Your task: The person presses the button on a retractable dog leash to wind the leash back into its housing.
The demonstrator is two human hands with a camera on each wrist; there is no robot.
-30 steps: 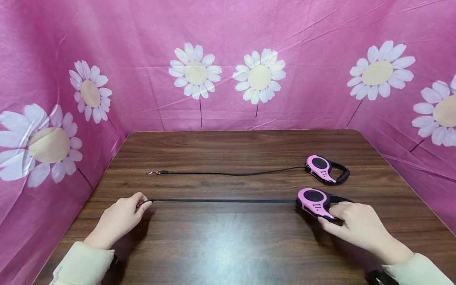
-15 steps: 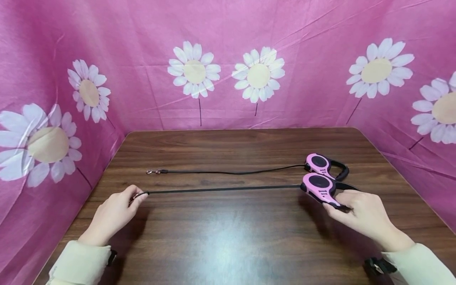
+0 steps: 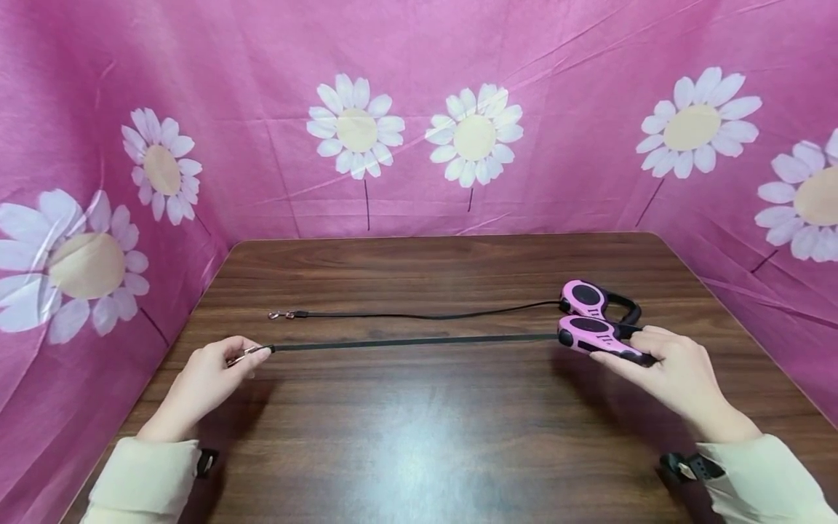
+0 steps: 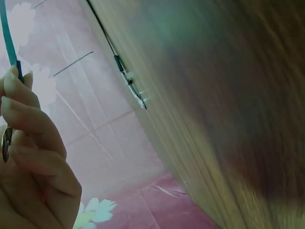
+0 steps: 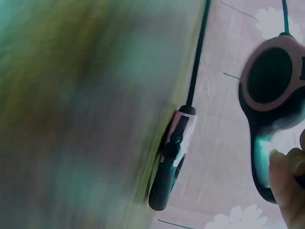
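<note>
Both hands hold a pink and black retractable dog leash (image 3: 585, 333) above the table, its dark strap (image 3: 419, 341) stretched nearly straight between them. My left hand (image 3: 208, 378) pinches the strap's end by its metal clip; in the left wrist view, part of the clip (image 4: 6, 143) shows among the fingers. With my right hand (image 3: 681, 378) I grip the handle loop, the thumb along the near side of the case. A second, matching leash (image 3: 583, 292) lies on the table just behind, its strap extended leftward to a metal clip (image 3: 281, 315). The held case partly covers it in the head view.
The brown wooden table (image 3: 419, 269) has rounded far corners. A pink curtain (image 3: 419, 44) with large white flowers encloses its back and sides. Black wrist straps sit at both sleeve cuffs.
Both hands have carried the held leash upward in the head view, toward the second leash. Its case has tilted and now overlaps the other one there. The second leash lies unmoved.
</note>
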